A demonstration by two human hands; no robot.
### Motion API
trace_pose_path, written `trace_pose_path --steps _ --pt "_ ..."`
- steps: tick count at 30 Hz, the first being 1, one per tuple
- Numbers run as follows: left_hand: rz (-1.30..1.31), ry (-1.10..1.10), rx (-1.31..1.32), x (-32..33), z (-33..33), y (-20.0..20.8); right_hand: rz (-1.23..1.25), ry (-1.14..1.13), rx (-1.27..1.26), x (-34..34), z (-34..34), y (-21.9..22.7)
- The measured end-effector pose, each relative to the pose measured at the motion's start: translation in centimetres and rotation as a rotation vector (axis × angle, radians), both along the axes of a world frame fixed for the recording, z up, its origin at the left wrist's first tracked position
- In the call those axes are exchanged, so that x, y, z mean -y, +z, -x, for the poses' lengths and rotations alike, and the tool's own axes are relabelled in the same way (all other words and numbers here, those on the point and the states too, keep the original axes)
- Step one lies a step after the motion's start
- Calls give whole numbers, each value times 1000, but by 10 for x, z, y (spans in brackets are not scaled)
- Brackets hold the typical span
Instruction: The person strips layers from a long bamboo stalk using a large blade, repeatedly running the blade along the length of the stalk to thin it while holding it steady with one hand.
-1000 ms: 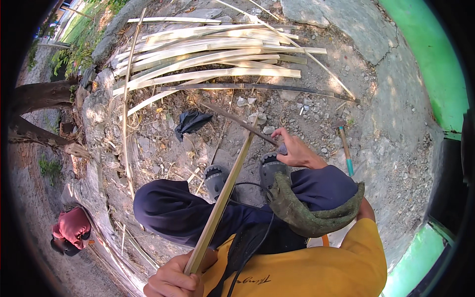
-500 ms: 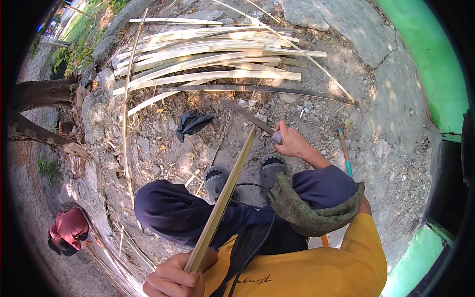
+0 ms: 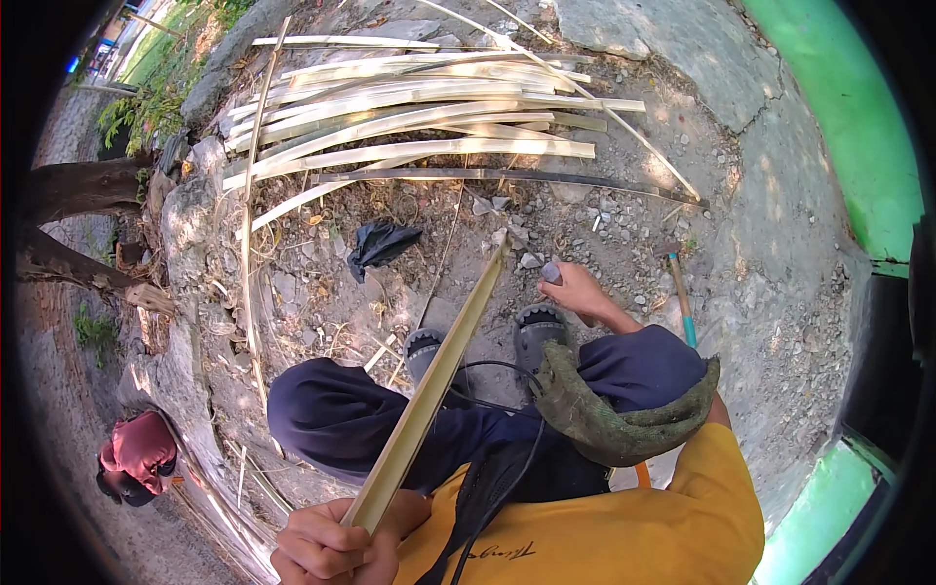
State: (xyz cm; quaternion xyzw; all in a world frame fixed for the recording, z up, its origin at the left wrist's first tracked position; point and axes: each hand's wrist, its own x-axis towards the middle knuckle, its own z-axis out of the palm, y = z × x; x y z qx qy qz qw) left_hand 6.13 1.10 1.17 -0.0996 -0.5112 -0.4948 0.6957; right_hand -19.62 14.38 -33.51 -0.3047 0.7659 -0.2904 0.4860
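Left hand (image 3: 327, 546), right hand (image 3: 583, 292): both closed.
I see left low, gripping strip (image 3: 430, 390); right forward, curled round handle (image 3: 552, 273); hammer (image 3: 681, 297) off right; bag (image 3: 378, 249), pile (image 3: 419, 95) ahead.

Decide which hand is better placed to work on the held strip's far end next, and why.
Probably the right: the right hand, closed around a grey handle, is close to the far end of the pale strip, while the left hand grips its near end.

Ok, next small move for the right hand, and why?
Perhaps bring the right hand left toward the far end of the pale strip: the left hand grips its near end, while the grey handle in the right sits apart from the strip.
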Motion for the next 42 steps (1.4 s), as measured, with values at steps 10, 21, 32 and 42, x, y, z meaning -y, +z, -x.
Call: trace_pose_path --steps 10,21,32,42 --pt "-17 37 14 1 -2 -2 295 113 -58 22 -24 58" --pt "30 3 8 -1 -5 -3 301 236 -31 38 -7 32" --pt "-22 34 -7 3 -12 -5 315 170 65 44 -22 36" --pt "-7 91 22 -10 -18 0 393 209 -22 47 -34 53"
